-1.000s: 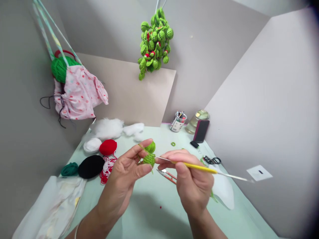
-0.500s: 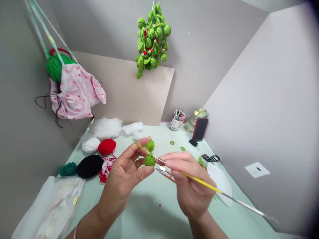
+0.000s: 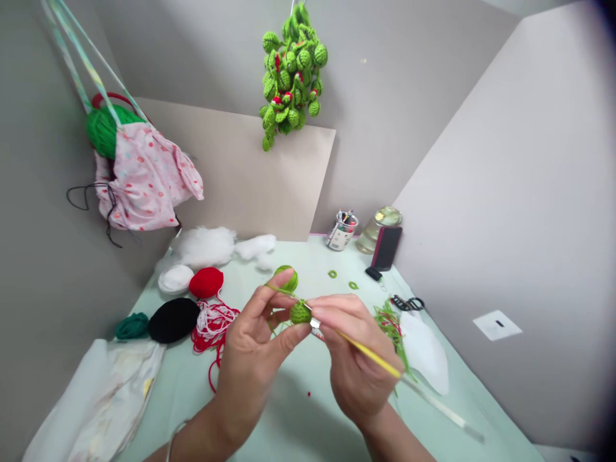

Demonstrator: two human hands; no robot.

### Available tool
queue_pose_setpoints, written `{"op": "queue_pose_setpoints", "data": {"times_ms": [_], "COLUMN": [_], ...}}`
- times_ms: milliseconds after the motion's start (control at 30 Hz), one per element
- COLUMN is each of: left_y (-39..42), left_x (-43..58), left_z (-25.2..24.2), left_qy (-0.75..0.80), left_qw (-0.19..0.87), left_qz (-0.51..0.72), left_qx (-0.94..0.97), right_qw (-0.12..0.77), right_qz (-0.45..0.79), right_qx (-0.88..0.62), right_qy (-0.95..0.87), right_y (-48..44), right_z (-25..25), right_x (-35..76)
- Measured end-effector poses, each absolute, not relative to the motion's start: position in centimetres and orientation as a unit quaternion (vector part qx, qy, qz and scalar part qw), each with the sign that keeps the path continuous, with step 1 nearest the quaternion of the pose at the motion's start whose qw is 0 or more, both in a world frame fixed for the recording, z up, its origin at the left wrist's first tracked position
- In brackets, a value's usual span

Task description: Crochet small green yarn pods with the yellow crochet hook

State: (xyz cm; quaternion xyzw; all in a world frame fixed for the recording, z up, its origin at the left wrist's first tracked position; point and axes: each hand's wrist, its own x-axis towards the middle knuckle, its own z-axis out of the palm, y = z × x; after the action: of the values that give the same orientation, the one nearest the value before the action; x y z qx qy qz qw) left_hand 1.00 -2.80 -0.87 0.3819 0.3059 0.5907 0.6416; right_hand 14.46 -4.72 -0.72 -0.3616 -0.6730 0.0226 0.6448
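Note:
Between the thumb and fingers of my left hand point(image 3: 260, 337) is a small round green crochet piece point(image 3: 301, 313). Green yarn point(image 3: 280, 290) runs from it over my raised index finger. My right hand point(image 3: 359, 350) grips a crochet hook point(image 3: 370, 354) with a yellow handle like a pen; its tip is at the top of the crochet piece, and its far end is blurred. A ball of green yarn point(image 3: 287, 278) lies just beyond my left fingertips. Small scissors point(image 3: 316, 326) on the table are mostly hidden behind my right hand.
At left lie red point(image 3: 206, 282), black point(image 3: 174, 321) and white yarn balls point(image 3: 176, 280), with stuffing point(image 3: 206, 247) behind. Green crochet pieces point(image 3: 293, 70) hang above. To the right are green yarn scraps point(image 3: 391, 327), black scissors point(image 3: 408, 303), a phone point(image 3: 386, 248) and a pen jar point(image 3: 342, 231).
My left hand has shifted slightly right with the crochet piece, and my right hand slightly left, so they are closer. The hook's far end has swung lower and toward the left.

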Motion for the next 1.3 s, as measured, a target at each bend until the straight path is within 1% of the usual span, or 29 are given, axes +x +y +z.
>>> {"op": "queue_pose_setpoints", "data": {"times_ms": [100, 133, 200, 300, 400, 467, 567, 900, 1100, 1233, 1300], "left_y": [-2.9, -3.0, -3.4, -4.2, -5.0, -5.2, -5.1, -4.2, -3.8, -4.1, -4.3], "left_x": [1.7, 1.9, 2.3, 2.8, 3.1, 3.1, 3.1, 2.5, 1.7, 1.7, 1.9], "left_z": [-1.7, -1.9, -2.2, -2.4, -2.6, -2.7, -2.8, -2.8, -3.0, -2.8, -2.8], "left_qy": [0.329, 0.335, 0.341, 0.346, 0.348, 0.33, 0.302, 0.315, 0.322, 0.32, 0.325], "left_qw": [0.59, 0.597, 0.635, 0.691, 0.734, 0.771, 0.807, 0.778, 0.789, 0.789, 0.78], "left_qz": [0.6, 0.591, 0.565, 0.537, 0.511, 0.486, 0.459, 0.47, 0.441, 0.43, 0.424], "left_qx": [0.428, 0.427, 0.401, 0.339, 0.282, 0.247, 0.218, 0.273, 0.281, 0.299, 0.327], "right_qw": [0.621, 0.616, 0.613, 0.629, 0.671, 0.693, 0.702, 0.747, 0.76, 0.748, 0.738], "right_qz": [-0.101, -0.125, -0.131, -0.087, -0.021, 0.028, 0.081, 0.198, 0.322, 0.416, 0.413], "right_qx": [-0.392, -0.401, -0.411, -0.414, -0.426, -0.428, -0.427, -0.383, -0.386, -0.359, -0.359], "right_qy": [-0.672, -0.667, -0.661, -0.652, -0.607, -0.579, -0.564, -0.506, -0.412, -0.371, -0.396], "right_y": [-5.3, -5.5, -5.9, -6.5, -7.0, -7.1, -7.1, -7.7, -7.4, -6.9, -6.8], "right_z": [-1.9, -2.3, -3.3, -4.3, -4.7, -4.9, -5.0, -5.3, -4.6, -4.3, -4.5], "right_x": [14.4, 14.5, 14.6, 14.7, 14.6, 14.5, 14.8, 15.5, 15.9, 16.6, 16.8]}}
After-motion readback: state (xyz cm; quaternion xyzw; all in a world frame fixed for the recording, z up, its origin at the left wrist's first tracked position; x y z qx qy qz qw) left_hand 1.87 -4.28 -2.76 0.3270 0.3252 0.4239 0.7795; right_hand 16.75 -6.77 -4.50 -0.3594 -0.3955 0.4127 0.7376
